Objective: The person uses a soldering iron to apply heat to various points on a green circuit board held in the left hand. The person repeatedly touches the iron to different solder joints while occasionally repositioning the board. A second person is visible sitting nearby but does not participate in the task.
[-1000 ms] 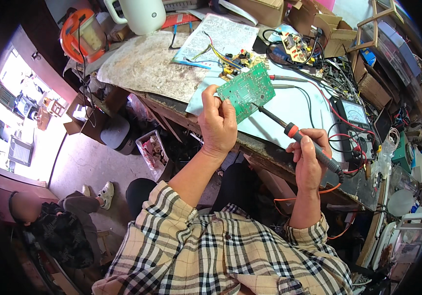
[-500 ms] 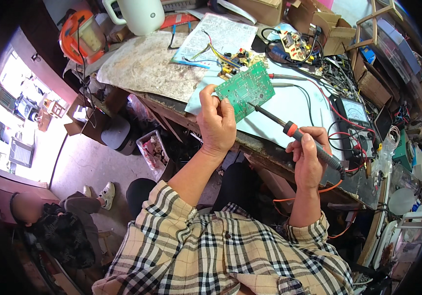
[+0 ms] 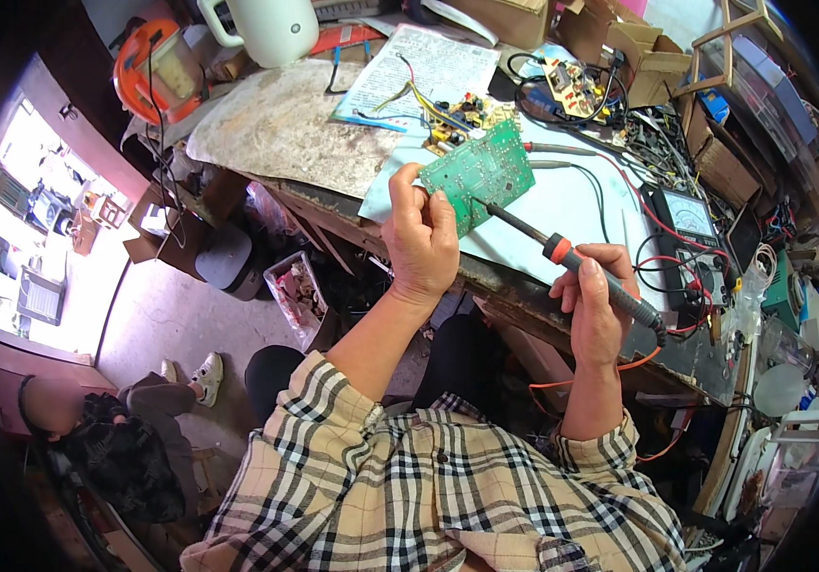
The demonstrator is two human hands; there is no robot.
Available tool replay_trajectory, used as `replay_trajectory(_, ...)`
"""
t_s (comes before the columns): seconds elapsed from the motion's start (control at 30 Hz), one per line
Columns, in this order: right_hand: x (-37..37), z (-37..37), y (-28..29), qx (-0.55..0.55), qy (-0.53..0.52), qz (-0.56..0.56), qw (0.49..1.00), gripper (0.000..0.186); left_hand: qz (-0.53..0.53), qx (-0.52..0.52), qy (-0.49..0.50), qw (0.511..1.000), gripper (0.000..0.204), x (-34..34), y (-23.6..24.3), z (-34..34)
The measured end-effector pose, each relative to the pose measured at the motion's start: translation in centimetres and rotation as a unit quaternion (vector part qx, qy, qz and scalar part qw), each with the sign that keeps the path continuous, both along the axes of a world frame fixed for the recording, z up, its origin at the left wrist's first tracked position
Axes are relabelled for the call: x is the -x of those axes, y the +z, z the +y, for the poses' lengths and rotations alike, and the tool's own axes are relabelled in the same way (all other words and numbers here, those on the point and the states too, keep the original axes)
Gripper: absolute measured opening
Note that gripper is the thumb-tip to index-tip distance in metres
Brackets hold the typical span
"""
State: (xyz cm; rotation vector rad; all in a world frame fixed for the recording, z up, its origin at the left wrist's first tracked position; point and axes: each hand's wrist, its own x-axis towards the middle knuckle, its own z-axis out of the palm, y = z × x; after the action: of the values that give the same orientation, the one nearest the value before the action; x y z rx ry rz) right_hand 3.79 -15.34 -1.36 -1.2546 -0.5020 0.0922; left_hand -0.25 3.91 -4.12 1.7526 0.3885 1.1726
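My left hand [image 3: 421,234] is closed on the lower left edge of a green circuit board [image 3: 481,176], which is held up and tilted above the bench edge. Between the thumb and fingers of my right hand [image 3: 600,300] is a soldering iron [image 3: 562,253] with a dark grip, a red-orange collar and an orange cord. Its tip meets the board's face near the lower middle; whether it touches cannot be made out. Just behind the board lies another populated board with yellow and black parts [image 3: 448,124], with coloured wires rising from it.
A white sheet [image 3: 572,214] covers the bench under my hands. On the right lies an analog multimeter [image 3: 691,214] with red and black leads. A white kettle-like jug [image 3: 271,30] and a printed paper [image 3: 419,71] sit farther back. At lower left a person [image 3: 123,448] sits.
The soldering iron and my right hand have shifted slightly left, so the tip lies farther left on the board. My left hand and the board have barely moved.
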Motion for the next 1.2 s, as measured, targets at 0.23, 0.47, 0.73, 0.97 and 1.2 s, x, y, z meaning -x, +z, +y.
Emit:
replay_trajectory(0.23,-0.22,-0.26,-0.29,-0.027,0.022,0.005,0.999,0.016,0.003,-0.002,0.0,1.0,0.034,0.13,0.22,-0.03)
replay_trajectory(0.47,-0.28,-0.27,-0.39,-0.02,0.017,0.003,1.0,0.016,0.006,-0.008,0.0,1.0,0.034,0.04,-0.08,0.06)
replay_trajectory(0.73,-0.23,-0.18,-0.26,-0.022,0.017,0.003,1.0,0.016,0.009,0.0,-0.002,1.0,0.034,0.05,-0.08,0.03)
replay_trajectory(0.97,-0.14,-0.18,-0.08,-0.02,0.015,0.007,1.0,0.017,0.004,-0.006,-0.004,1.0,0.035,0.08,-0.01,0.07)
replay_trajectory(1.2,-0.29,-0.33,-0.33,-0.023,0.02,0.006,1.0,0.017,0.008,-0.006,-0.003,1.0,0.035,0.08,0.04,0.01)
